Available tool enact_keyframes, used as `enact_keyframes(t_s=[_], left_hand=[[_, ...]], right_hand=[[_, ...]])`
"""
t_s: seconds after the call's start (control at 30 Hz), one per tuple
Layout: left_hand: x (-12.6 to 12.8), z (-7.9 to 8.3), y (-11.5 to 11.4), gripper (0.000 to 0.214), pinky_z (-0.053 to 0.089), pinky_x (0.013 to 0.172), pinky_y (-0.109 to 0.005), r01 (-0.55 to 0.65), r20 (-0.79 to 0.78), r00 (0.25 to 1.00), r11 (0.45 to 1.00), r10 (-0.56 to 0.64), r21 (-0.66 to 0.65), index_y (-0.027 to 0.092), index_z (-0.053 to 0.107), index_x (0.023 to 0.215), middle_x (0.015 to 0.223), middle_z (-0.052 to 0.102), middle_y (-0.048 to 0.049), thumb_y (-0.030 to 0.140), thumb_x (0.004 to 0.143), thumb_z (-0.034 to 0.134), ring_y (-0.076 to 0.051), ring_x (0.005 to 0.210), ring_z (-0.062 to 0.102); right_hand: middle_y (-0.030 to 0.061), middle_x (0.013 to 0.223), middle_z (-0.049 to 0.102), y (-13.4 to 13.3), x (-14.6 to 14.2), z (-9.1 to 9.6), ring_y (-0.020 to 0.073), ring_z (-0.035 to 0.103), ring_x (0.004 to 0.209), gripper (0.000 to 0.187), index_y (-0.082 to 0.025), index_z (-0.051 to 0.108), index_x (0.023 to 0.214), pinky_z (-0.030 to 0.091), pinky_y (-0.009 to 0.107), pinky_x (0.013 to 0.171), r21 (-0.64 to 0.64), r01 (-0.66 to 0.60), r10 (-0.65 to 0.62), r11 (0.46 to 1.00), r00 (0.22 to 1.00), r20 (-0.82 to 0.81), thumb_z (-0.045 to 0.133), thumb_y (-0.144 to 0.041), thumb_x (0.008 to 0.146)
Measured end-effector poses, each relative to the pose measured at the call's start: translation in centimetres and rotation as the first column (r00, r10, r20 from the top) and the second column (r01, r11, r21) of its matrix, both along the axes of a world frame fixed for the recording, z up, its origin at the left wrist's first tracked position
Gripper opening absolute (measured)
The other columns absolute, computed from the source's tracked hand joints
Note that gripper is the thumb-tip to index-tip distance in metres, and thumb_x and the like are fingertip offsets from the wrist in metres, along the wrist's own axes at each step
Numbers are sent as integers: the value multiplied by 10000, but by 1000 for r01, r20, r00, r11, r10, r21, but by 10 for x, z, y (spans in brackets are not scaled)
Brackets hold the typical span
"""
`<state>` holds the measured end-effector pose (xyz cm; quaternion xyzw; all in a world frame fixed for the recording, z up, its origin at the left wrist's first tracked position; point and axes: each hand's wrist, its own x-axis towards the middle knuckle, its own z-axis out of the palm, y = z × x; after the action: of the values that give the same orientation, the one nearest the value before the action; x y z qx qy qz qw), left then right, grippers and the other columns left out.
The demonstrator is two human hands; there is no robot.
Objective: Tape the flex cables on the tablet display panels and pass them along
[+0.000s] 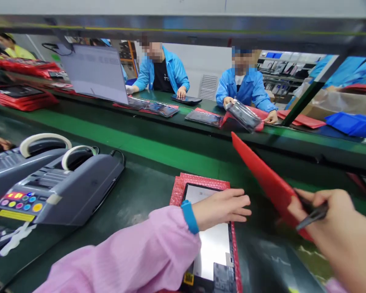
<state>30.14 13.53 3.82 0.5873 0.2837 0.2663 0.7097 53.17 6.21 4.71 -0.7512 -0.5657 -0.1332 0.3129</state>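
My left hand (221, 208), in a pink sleeve with a blue wristband, lies flat with fingers stretched out on a tablet panel (212, 244). That panel rests on a red bubble-wrap sheet (183, 185) on the dark mat. My right hand (332, 221) is closed round a red bubble-wrap bag (262, 171), held tilted up to the right of the panel. A thin dark tool (312, 217) is also pinched in its fingers.
Two grey tape dispensers (64, 187) stand at the left. A green conveyor belt (134, 142) runs across the middle. Two people in blue coats work opposite with tablets and red bags. A laptop (94, 73) and red stacks (18, 97) sit far left; a blue bin (350, 122) far right.
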Motion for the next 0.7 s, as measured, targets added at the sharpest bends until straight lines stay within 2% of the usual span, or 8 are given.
enact_keyframes(t_s=[0.07,0.17,0.3,0.37,0.43,0.57,0.63,0.7], left_hand=[[19,-6,-2,362,573,898,-466,-14,4,1000,1000,15,-24,174,604,1287,1282,636,-109,362,982,652,-261,1073,667],[34,-15,-5,355,580,889,-464,-40,-5,999,996,40,-83,172,598,1290,1290,625,-107,343,984,652,-259,1070,664],[35,-21,-4,340,592,854,-443,-100,-61,994,984,92,-146,169,605,1271,1255,640,-101,350,987,650,-244,1028,676],[27,-17,-7,287,601,809,-406,-132,-81,989,979,121,-158,151,635,1207,1152,681,-87,336,987,647,-220,946,695],[13,-7,-14,200,597,816,-378,-151,-70,987,978,142,-145,134,680,1113,1019,723,-68,255,953,672,-208,897,709],[-26,17,-41,264,485,1071,-395,-62,18,998,998,62,-13,174,733,1065,1085,758,-49,130,805,741,-251,1138,663],[-51,16,-56,249,430,1127,-413,86,3,996,989,-87,124,199,738,1100,1179,742,-47,273,862,727,-269,1224,620],[-78,2,-68,347,469,1082,-406,139,-86,988,984,-130,109,207,740,1110,1159,752,-45,488,954,611,-270,1193,642]], right_hand=[[74,728,751,-21,-39,-5,244,548,402,364,-310,330,760,316,363,433,-11,-101,102,995,993,63,416,-633,902],[109,936,810,-41,-67,-27,255,701,570,317,-302,339,766,407,360,474,-13,-259,259,966,965,44,437,-532,960],[112,1144,769,-36,-43,-55,259,752,898,355,-302,349,861,572,365,698,-93,-520,448,849,801,-396,643,-497,891],[87,1105,739,-27,-22,-63,235,742,879,474,-301,348,904,593,367,736,32,-461,390,887,709,-587,737,-552,803],[30,990,678,-24,-8,-67,201,724,767,600,-298,352,900,599,345,692,150,-269,293,951,640,-711,813,-618,686],[-40,829,608,-48,-15,-68,180,707,705,632,-299,404,894,614,280,634,126,-101,156,987,394,-906,869,-617,607],[-38,789,653,-73,-26,-69,198,726,741,547,-307,421,883,629,262,638,75,-92,102,993,330,-938,856,-563,672],[-25,791,714,-98,-32,-75,237,752,774,501,-315,431,860,655,284,628,53,-62,70,997,310,-948,853,-533,698]])
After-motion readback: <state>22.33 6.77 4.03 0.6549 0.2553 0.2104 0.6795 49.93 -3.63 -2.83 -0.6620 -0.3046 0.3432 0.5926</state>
